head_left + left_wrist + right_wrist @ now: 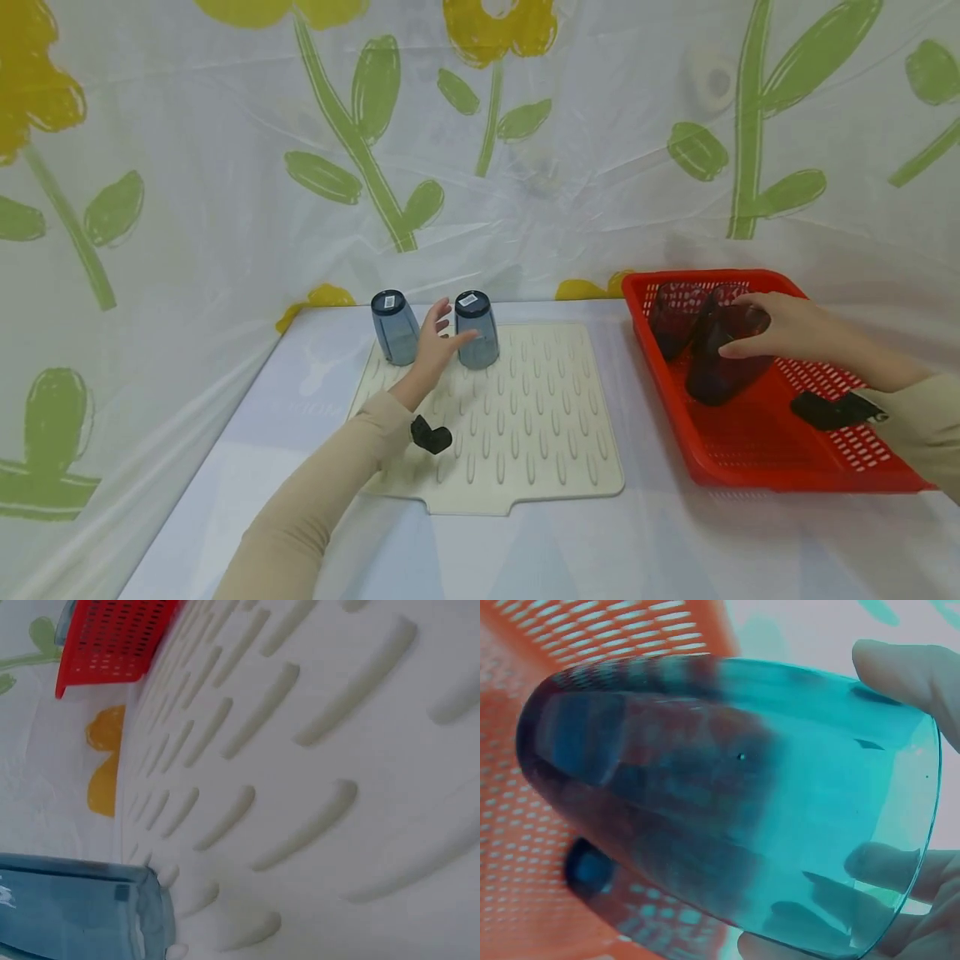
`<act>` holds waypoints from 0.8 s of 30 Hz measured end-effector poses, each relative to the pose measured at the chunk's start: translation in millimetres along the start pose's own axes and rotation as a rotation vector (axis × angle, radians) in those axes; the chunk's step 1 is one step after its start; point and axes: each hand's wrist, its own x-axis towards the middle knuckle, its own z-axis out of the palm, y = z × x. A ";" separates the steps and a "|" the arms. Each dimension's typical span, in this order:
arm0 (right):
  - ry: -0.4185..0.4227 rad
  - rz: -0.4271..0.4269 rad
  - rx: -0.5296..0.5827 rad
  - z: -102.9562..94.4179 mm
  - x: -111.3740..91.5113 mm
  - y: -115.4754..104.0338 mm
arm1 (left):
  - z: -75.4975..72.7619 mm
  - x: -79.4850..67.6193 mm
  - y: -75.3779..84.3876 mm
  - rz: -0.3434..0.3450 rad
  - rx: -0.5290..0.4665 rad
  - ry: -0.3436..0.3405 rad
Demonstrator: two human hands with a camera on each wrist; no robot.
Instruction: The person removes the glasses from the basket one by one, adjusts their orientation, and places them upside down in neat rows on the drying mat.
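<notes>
My right hand (797, 329) grips a tinted drinking glass (720, 375) near its rim, tilted with its base low inside the red basket (678, 429). In the right wrist view the glass (727, 802) looks see-through blue, with the thumb on one side and fingers on the other. Two more glasses (675, 310) stay behind it in the basket, partly hidden. Over the cream mat (525, 417), my left hand (431, 350) has its fingers spread and holds nothing. Two upside-down blue glasses, one left (393, 329) and one right (482, 354), flank it; the thumb overlaps the right one.
The ridged mat has a tab at its front edge and lies on a pale patterned table cover (300, 467). A flower-print sheet (585, 192) hangs behind the table. The basket has perforated walls and stands to the right of the mat.
</notes>
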 end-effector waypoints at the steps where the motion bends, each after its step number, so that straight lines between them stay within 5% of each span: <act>1: 0.004 0.008 0.001 -3.0 0.4 -0.5 | 0.3 -2.7 1.1 0.007 -0.008 0.013; 9: 0.055 0.051 0.053 -29.0 6.2 -15.2 | 8.3 -19.2 15.3 0.166 -0.084 0.102; 24: 0.093 0.049 0.160 -39.2 22.5 -62.7 | 35.7 -28.3 26.0 0.270 -0.223 0.032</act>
